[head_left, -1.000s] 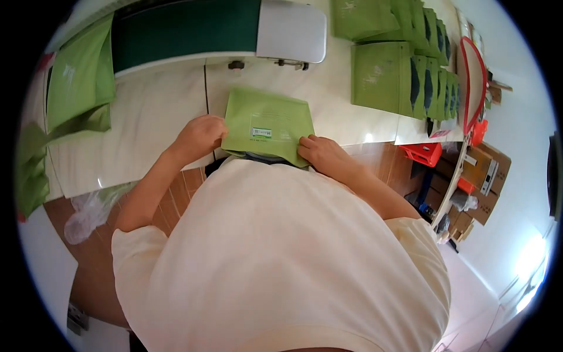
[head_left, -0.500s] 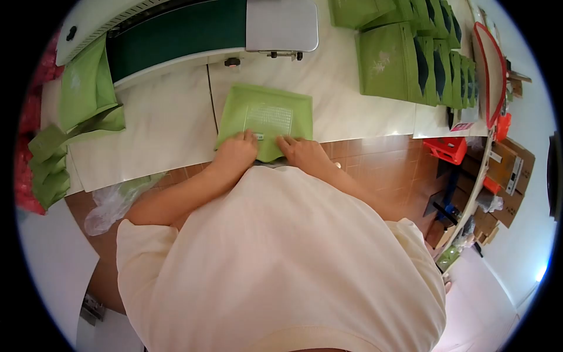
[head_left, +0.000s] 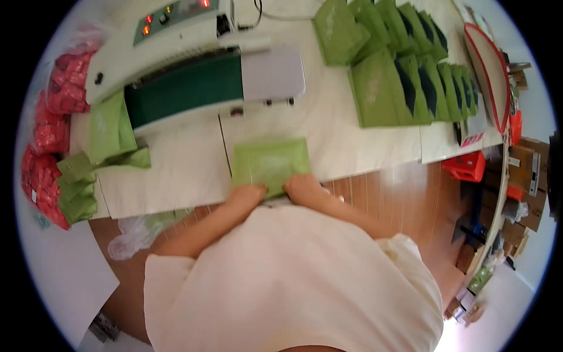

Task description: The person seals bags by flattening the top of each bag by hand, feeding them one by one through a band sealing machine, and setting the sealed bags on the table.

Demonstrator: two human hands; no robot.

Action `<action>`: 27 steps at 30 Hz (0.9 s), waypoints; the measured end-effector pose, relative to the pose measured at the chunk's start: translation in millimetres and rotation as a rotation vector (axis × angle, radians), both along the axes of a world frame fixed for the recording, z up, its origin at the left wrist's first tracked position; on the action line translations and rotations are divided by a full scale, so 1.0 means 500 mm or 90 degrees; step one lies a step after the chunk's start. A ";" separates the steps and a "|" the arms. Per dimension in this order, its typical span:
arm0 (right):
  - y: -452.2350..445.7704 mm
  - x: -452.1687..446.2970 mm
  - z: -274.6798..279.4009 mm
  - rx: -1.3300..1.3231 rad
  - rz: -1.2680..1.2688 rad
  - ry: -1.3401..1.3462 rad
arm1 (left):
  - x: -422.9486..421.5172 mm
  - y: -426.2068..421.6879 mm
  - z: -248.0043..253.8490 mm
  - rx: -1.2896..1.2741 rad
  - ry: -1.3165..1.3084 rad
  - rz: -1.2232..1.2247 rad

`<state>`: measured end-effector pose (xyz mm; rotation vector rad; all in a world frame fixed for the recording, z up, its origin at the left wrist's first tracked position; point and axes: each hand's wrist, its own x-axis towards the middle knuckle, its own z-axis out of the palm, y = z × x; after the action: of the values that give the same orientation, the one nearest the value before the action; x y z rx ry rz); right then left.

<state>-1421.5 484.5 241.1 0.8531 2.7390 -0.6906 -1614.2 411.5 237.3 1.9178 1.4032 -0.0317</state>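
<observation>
A green pouch [head_left: 271,159] lies flat at the table's front edge, close against my body. My left hand [head_left: 250,194] has its fingers curled on the near left part of the pouch. On the near right part, my right hand [head_left: 303,188] grips in the same way, fingers bent in. Motion blurs both hands a little, and the fingertips are partly hidden. The printed panel on the pouch is too smeared to read.
Beyond the pouch stands a sealing machine with a dark green conveyor belt [head_left: 187,88]. Standing green pouches [head_left: 381,88] fill the back right in rows. More green pouches [head_left: 111,129] lean at the left, beside red packages [head_left: 51,135]. A red crate [head_left: 464,166] sits at right.
The head view has tilted up, showing more of the machine and its lit controls. My fingers, earlier resting on the pouch's face, are now curled in at its near edge.
</observation>
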 end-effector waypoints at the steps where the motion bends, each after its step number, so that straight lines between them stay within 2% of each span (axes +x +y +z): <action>1: -0.004 0.013 -0.006 0.022 0.002 0.029 | -0.003 -0.003 0.016 -0.008 0.036 0.013; 2: -0.006 0.019 -0.009 0.041 0.009 0.060 | -0.012 -0.002 0.040 0.057 0.026 0.011; 4: 0.016 0.007 0.057 -0.033 0.007 0.024 | -0.020 0.034 0.110 0.059 0.083 0.031; 7: 0.051 -0.006 0.117 0.089 -0.015 0.100 | -0.039 0.068 0.164 0.176 0.096 0.089; 10: 0.071 -0.008 0.115 0.137 -0.043 0.116 | -0.038 0.086 0.148 0.210 0.112 0.100; 12: 0.072 -0.006 0.078 0.134 -0.046 0.079 | -0.036 0.079 0.081 0.272 0.132 0.109; 14: 0.075 -0.009 0.069 0.130 -0.056 0.039 | -0.028 0.076 0.038 0.163 0.222 0.069; 15: 0.082 -0.013 0.072 0.117 -0.042 0.034 | -0.023 0.076 0.026 0.274 0.119 0.079; 16: 0.085 -0.009 0.069 0.095 -0.026 0.027 | -0.003 0.085 0.024 0.274 0.122 0.083; 19: 0.091 -0.010 0.049 0.096 -0.015 0.038 | 0.023 0.095 0.042 0.236 0.149 0.084; 21: 0.095 0.006 0.048 0.093 -0.014 0.057 | 0.000 0.103 0.061 0.099 0.190 0.088; 26: 0.109 0.027 0.056 0.067 0.021 0.063 | -0.053 0.086 0.071 0.076 0.171 0.103; 27: 0.119 0.027 0.054 0.114 0.027 0.084 | -0.063 0.092 0.084 0.055 0.170 0.098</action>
<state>-1408.2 544.2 268.3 0.8078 2.9631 -0.5174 -1645.4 457.3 279.1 1.9226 1.7520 -0.1625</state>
